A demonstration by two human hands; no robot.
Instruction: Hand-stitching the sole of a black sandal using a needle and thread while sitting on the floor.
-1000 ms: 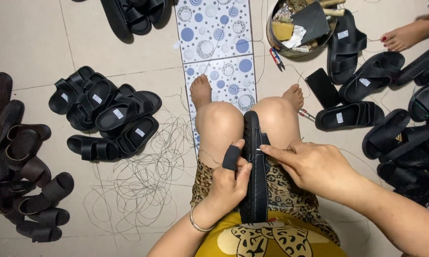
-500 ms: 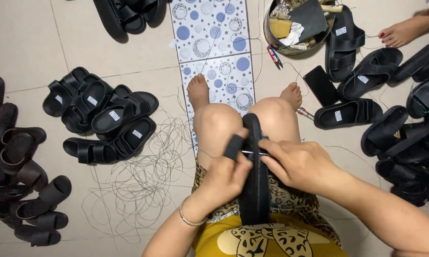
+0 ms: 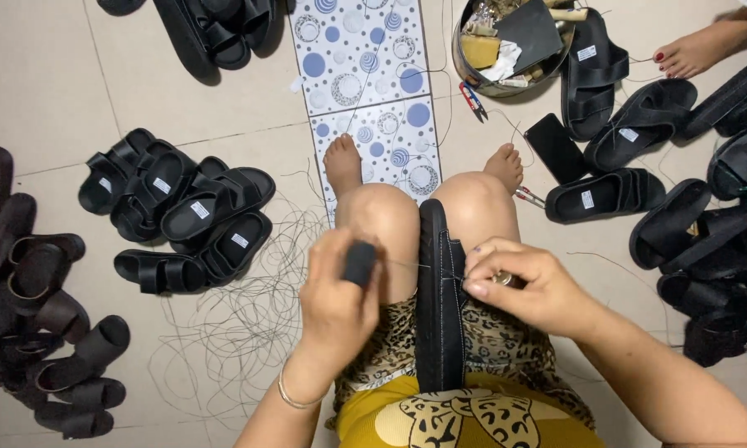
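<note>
Pale beige floor tiles (image 3: 75, 91) with thin grout lines, evenly lit, soft shadows only. Ahead of the hands, a strip of white tiles patterned with blue and grey circles (image 3: 365, 75). Left of the hands, loose grey thread tangled over the floor (image 3: 224, 332), beside a cluster of black sandals (image 3: 182, 216); farther left, a heap of dark brown sandals (image 3: 25, 290). Ahead and to the right, a round metal tin of scraps (image 3: 514, 41), a black phone (image 3: 557, 148), more black sandals (image 3: 639, 133).
</note>
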